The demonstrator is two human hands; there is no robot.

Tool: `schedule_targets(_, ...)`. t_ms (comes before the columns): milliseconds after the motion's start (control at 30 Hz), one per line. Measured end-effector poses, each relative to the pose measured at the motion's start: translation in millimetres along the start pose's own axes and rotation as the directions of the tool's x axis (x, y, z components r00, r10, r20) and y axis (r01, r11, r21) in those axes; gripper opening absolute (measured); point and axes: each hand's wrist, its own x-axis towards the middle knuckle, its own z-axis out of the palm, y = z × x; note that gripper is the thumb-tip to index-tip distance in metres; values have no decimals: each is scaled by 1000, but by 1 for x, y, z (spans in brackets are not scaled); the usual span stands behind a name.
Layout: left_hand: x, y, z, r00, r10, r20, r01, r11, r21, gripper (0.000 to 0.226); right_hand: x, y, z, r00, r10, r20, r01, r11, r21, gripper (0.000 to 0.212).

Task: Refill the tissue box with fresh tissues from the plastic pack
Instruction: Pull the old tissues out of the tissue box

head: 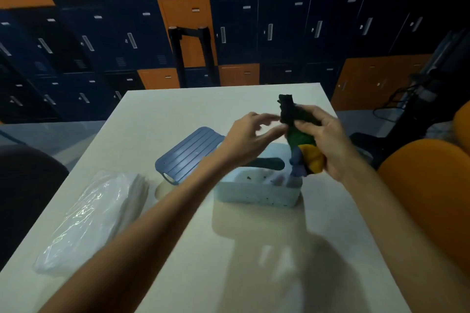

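Observation:
A pale blue tissue box (256, 194) stands open in the middle of the table, with dark specks and a few scraps inside. Its blue ribbed lid (189, 154) lies flat just behind it to the left. My right hand (328, 140) holds a bundle of black, green, yellow and blue cloth pieces (298, 138) above the box's right end. My left hand (250, 134) hovers beside the bundle's top, fingers apart and blurred, holding nothing. The clear plastic pack of white tissues (94, 216) lies at the table's left edge.
The white table (229, 274) ends close behind the lid. An orange chair (432, 185) stands at the right, a dark chair (28, 185) at the left. Blue and orange lockers fill the background, with a black stand in front of them.

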Motion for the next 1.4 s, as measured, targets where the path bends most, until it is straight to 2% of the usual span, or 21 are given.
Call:
schedule_targets(33,-2,-11,-6,997,-34,74,26,993,116,62,9,4,-6,994,-80,-70,65,977,-204,32)
schedule_targets(100,-13,-37,-15,953,-196,229,149,967,207,92,22,17,-12,978,-199,-65,132,826,-547,34)
schedule_targets(167,-23,-60,-13,896,-297,329,231,947,225,113,26,36,-16,986,-165,19,130,695,-707,34)
schedule_targets(200,-27,-70,-12,884,-306,353,244,947,209,120,26,48,-14,990,-126,69,135,662,-737,34)
schedule_targets(300,-33,-90,-13,880,-300,369,280,954,108,129,17,68,-2,994,-26,105,94,688,-719,38)
schedule_targets(367,-33,-94,-14,891,-289,350,278,957,81,127,14,75,-1,993,-89,81,120,678,-725,39)
schedule_targets(500,-33,-101,-14,894,-248,372,267,964,0,120,-5,92,-15,963,-229,140,250,572,-781,39)
schedule_targets(667,-33,-101,-16,891,-249,380,287,957,-44,124,2,90,-22,969,-204,142,234,550,-802,39)
schedule_targets(867,-32,-100,-15,896,-241,373,279,959,-51,120,-22,87,-8,909,-299,289,381,319,-868,39)
schedule_targets(967,-32,-100,-14,890,-240,387,280,959,-49,119,-54,94,-15,899,-306,314,412,347,-843,39)
schedule_targets(1067,-32,-97,-14,889,-231,395,272,961,-49,116,-44,87,-13,930,-262,258,348,399,-849,38)
schedule_targets(1233,-33,-94,-14,890,-228,395,259,965,-26,115,5,89,1,971,-175,165,212,298,-931,34)
schedule_targets(1300,-34,-94,-14,891,-224,396,251,968,-17,115,-2,86,3,963,-195,186,229,229,-946,31)
schedule_targets(1333,-34,-94,-14,890,-225,396,249,968,-10,115,-12,83,2,955,-212,205,254,235,-938,30)
schedule_targets(1400,-33,-95,-14,889,-230,396,253,967,-7,116,-37,77,-2,946,-248,207,286,345,-894,31)
